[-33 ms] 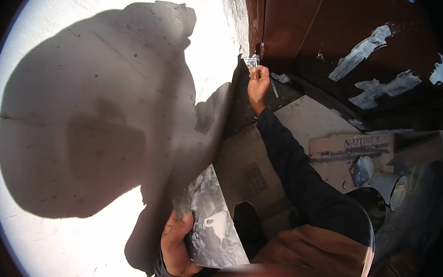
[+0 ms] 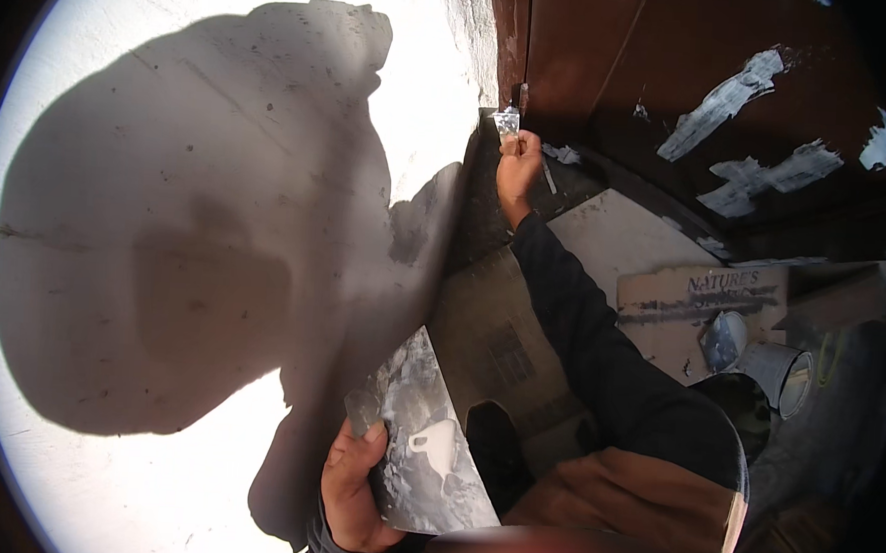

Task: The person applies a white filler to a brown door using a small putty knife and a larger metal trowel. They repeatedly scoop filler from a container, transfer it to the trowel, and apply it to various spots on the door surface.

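Note:
My left hand (image 2: 354,487) is closed on a flat metal plate (image 2: 412,385) smeared with grey-white paste, its thumb lying on top. A thick dab of white putty (image 2: 438,445) sits near the plate's middle. With the arm stretched far forward, my right hand (image 2: 518,175) grips a small putty knife (image 2: 508,126) whose blade is flecked with white. The blade is at the low corner where the white wall (image 2: 444,66) meets the brown metal panel (image 2: 575,53). Whether its edge touches the surface, I cannot tell.
White filler patches (image 2: 733,101) mark the brown panel at the right. Flattened cardboard (image 2: 653,288) covers part of the ground, and a paint-stained bucket (image 2: 778,379) lies on its side near a whitish smeared piece (image 2: 724,339). A large shadow (image 2: 112,289) falls across the wall.
The putty knife has turned slightly and shifted a little to the right with my right hand. My left hand and the plate look the same.

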A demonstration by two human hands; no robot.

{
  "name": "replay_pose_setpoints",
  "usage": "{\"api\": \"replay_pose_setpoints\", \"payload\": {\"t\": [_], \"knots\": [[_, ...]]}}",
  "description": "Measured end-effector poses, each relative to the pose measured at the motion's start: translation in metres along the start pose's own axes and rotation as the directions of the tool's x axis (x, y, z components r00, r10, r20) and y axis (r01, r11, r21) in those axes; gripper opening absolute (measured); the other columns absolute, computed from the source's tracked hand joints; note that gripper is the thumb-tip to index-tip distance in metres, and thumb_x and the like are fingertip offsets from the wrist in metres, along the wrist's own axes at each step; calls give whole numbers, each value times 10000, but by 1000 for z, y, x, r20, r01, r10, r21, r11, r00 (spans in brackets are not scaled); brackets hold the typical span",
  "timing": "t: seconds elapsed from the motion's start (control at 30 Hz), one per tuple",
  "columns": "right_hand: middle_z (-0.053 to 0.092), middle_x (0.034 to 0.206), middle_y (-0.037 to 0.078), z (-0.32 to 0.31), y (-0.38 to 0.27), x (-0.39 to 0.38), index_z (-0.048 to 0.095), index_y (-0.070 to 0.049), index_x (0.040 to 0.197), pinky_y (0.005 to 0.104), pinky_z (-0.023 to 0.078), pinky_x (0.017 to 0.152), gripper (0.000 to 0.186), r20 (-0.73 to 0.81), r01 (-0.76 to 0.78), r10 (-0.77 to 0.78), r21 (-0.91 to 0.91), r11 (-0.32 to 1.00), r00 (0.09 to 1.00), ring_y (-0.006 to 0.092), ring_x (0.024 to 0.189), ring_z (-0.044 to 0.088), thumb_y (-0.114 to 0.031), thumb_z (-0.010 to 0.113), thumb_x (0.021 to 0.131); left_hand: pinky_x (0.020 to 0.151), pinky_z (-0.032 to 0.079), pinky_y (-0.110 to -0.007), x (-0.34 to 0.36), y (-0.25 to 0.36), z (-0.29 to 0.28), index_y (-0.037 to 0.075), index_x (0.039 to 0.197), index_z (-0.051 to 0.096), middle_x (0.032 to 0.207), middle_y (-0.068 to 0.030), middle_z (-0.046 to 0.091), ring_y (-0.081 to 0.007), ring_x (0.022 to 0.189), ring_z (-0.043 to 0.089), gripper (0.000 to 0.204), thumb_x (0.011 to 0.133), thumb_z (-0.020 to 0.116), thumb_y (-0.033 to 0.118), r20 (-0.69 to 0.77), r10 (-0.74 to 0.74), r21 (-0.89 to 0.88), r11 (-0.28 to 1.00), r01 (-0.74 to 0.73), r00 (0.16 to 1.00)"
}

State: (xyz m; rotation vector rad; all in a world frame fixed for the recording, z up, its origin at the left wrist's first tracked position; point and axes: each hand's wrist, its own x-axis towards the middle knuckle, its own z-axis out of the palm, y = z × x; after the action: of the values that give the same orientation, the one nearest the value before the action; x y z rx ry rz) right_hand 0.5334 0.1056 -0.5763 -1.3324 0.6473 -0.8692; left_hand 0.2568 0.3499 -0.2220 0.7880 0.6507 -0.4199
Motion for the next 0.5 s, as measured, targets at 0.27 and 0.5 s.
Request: {"api": "replay_pose_setpoints", "payload": {"t": [0.27,0.5], "knots": [[645,962,84,20,23,10,556,-120,938,409,529,696,51,447,-642,481,656,397,754,255,815,649,-79,568,965,794,617,-410,2,-2,-4,-41,1303,469,1102,-201,666,-300,901,712,406,929,542,99,40,-16,-14,1000,16,999],[574,849,30,39,51,22,573,-131,914,320,437,592,70,652,-710,293,682,174,699,172,659,523,-174,616,951,900,562,-384,7,2,-12,-22,1345,481,1203,-182,638,-278,1050,661,443,933,570,117,111,-71,92,994,61,991]]}}
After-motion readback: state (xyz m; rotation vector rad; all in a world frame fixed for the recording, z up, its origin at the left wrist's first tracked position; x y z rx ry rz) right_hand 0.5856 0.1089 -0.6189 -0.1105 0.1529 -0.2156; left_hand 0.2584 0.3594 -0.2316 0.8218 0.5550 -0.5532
